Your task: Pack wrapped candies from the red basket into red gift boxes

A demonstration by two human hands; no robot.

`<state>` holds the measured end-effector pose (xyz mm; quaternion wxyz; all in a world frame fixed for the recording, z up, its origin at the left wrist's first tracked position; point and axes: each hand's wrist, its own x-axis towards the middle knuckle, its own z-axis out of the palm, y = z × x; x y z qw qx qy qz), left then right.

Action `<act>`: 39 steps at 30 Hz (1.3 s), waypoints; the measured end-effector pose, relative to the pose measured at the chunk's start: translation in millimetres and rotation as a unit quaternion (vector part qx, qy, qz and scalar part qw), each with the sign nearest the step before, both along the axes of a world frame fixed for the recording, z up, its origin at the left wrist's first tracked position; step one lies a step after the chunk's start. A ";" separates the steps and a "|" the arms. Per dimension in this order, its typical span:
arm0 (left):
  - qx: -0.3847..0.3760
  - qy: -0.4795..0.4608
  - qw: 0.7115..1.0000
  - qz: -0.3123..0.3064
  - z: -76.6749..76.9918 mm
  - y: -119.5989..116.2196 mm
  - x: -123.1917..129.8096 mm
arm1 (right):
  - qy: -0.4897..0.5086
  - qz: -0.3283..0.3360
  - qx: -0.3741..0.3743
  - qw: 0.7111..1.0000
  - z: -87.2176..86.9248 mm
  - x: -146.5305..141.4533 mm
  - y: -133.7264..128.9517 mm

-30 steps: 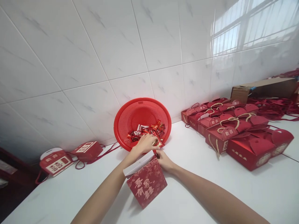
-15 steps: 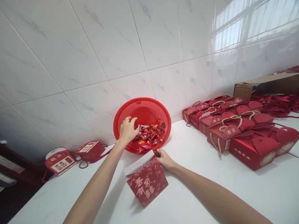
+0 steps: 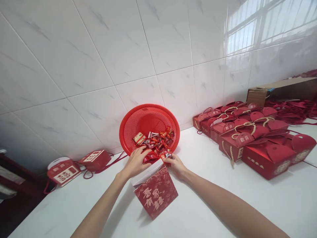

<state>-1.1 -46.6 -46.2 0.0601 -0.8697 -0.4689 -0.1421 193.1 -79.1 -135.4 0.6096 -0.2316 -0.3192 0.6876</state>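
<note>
A red plastic basket point(image 3: 148, 110) leans against the tiled wall, with small wrapped candies point(image 3: 160, 142) in its lower part. In front of it an open red box point(image 3: 157, 195) with pale lettering stands tilted on the white table. My left hand point(image 3: 136, 162) is at the basket's front rim, its fingers closed round a red wrapped packet point(image 3: 150, 156). My right hand point(image 3: 175, 165) is just above the box's right corner, pinching a small shiny wrapped candy point(image 3: 168, 154). A beige and red packet point(image 3: 139, 138) lies at the left of the candies.
Rows of closed red gift boxes point(image 3: 267, 158) with cords stand at the right. Behind them are a cardboard carton point(image 3: 255, 96) and dark red ribbons. Two small red boxes point(image 3: 95, 160) sit at the left by the wall.
My left hand has come down from inside the basket to its front rim, uncovering the beige packet. My right hand has moved slightly up, and a shiny candy now shows in its fingers.
</note>
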 end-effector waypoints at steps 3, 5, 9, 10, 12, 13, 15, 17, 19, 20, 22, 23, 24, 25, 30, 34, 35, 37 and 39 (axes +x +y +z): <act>0.001 -0.015 1.000 -0.002 -2.4 5.3 -5.3 | 0.013 -0.004 -0.014 1.000 -1.2 0.9 1.5; 0.004 -0.029 0.999 -0.014 -1.6 9.0 -5.8 | 0.015 -0.003 -0.012 1.000 -1.5 1.4 2.2; 0.022 -0.049 0.999 -0.004 -0.9 15.2 -2.2 | 0.008 0.003 0.003 1.000 -0.2 2.6 1.8; 0.027 -0.054 0.998 0.003 -1.2 17.0 -0.8 | 0.005 0.002 0.005 1.000 0.4 2.9 1.5; 0.036 -0.068 0.997 0.011 -2.4 21.3 2.2 | 0.000 0.002 0.004 1.000 1.3 3.6 0.9; 0.040 -0.077 0.996 0.015 -3.1 23.7 3.7 | -0.002 0.001 0.003 1.000 1.6 3.8 0.8; 0.049 -0.101 0.994 0.020 -3.9 28.9 6.6 | -0.005 -0.002 0.001 1.000 1.5 4.1 1.0; 0.065 -0.135 0.988 0.024 -3.4 34.5 9.3 | -0.004 -0.005 0.001 1.000 0.9 4.0 1.5; 0.092 -0.178 0.979 0.026 -0.7 40.4 11.6 | -0.003 -0.004 0.002 1.000 0.1 3.7 1.6; 0.107 -0.201 0.973 0.031 1.8 43.7 12.5 | -0.003 -0.004 0.003 1.000 -0.2 3.6 1.5; 0.136 -0.249 0.957 0.056 9.1 50.7 13.6 | -0.005 -0.007 0.004 1.000 -0.4 3.4 0.7; 0.147 -0.272 0.948 0.073 13.9 54.5 13.8 | -0.006 -0.009 0.005 1.000 -0.3 3.3 0.1; 0.158 -0.293 0.938 0.091 19.4 58.5 13.8 | -0.005 -0.010 0.006 1.000 0.1 3.4 -0.5; 0.169 -0.310 0.929 0.107 25.4 62.6 13.8 | -0.005 -0.009 0.007 1.000 0.5 3.5 -1.1; 0.168 -0.303 0.928 0.137 54.0 81.5 17.2 | -0.011 -0.001 0.009 1.000 3.1 4.3 -2.7; 0.126 -0.218 0.961 0.110 60.9 86.0 23.8 | -0.011 -0.003 0.008 1.000 3.5 4.4 -2.4; 0.133 -0.209 0.964 0.096 60.0 84.7 25.1 | -0.009 -0.002 0.008 1.000 3.7 4.4 -2.4; 0.142 -0.199 0.968 0.052 55.9 79.2 26.8 | -0.006 0.000 0.012 1.000 4.3 4.2 -2.7; 0.118 -0.180 0.977 -0.008 49.5 70.5 28.3 | -0.004 0.003 0.016 1.000 5.1 4.0 -3.2</act>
